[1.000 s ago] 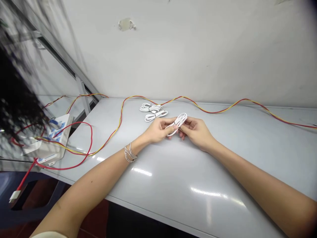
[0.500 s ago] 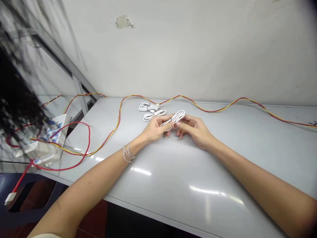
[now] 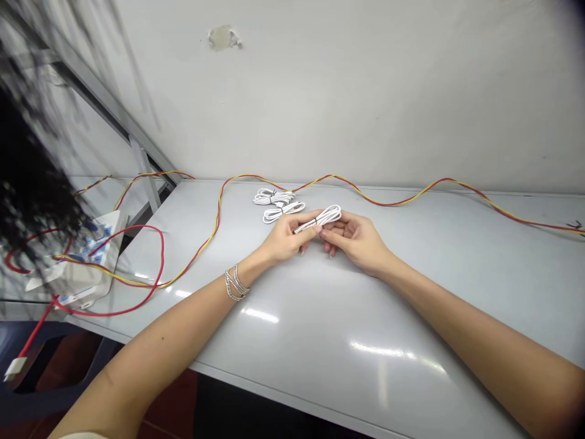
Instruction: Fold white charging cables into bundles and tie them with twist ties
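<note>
A coiled white cable, bound at its middle by a thin black tie, is held just above the table. My left hand grips the coil from the left, thumb on top. Close against it, my right hand has its thumb and fingertips pinched together at the coil's lower side, where a dark tie end shows between them. Its other fingers curl behind, partly hidden. Two more tied white cables, one farther back and one nearer, lie just behind my left hand.
A twisted red and yellow wire runs along the wall side of the grey table. At left, a white power strip has a looped red cable beside it. A metal frame and dark hair occupy the left side.
My right thumb and fingertips have shifted slightly left and closed in at the tie. The coil stays in my left hand, and the view has moved a little.
</note>
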A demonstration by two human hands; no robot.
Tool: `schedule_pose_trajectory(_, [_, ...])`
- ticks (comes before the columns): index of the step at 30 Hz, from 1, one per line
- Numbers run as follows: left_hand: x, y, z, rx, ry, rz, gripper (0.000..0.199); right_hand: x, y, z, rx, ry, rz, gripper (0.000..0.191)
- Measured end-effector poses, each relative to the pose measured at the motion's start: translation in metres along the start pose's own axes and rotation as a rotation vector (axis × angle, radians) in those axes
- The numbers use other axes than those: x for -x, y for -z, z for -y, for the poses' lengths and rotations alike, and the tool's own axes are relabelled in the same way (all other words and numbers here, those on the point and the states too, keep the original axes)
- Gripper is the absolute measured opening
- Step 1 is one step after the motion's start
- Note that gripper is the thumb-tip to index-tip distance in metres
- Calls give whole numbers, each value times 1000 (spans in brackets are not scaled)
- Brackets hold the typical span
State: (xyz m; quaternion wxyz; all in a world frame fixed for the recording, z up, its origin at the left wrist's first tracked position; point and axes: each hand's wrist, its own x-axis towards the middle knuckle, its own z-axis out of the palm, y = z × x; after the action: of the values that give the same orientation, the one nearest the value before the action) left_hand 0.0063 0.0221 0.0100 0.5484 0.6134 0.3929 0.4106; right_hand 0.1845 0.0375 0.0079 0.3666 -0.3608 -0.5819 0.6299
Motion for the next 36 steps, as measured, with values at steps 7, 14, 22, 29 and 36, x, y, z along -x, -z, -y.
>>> schedule_pose_trajectory(7, [1,-5,-2,-153,-42,-46,41,0,-4,-5,120,27,-69,31])
schedule_pose_trajectory(14, [0,-10,2,-34,30,-115,31,3,-7,-8,174,69,-110,22])
schedule_pose_trajectory(22, [2,-12,9,-99,-15,-192,30,4,-6,-14,317,108,-161,15])
schedule_pose_trajectory(29, [3,-15,1,-34,29,-178,29,9,-9,-10,406,156,-197,15])
schedule_pose_trajectory(36, [2,-17,-2,65,138,-179,30,11,-12,-8,401,158,-242,18])
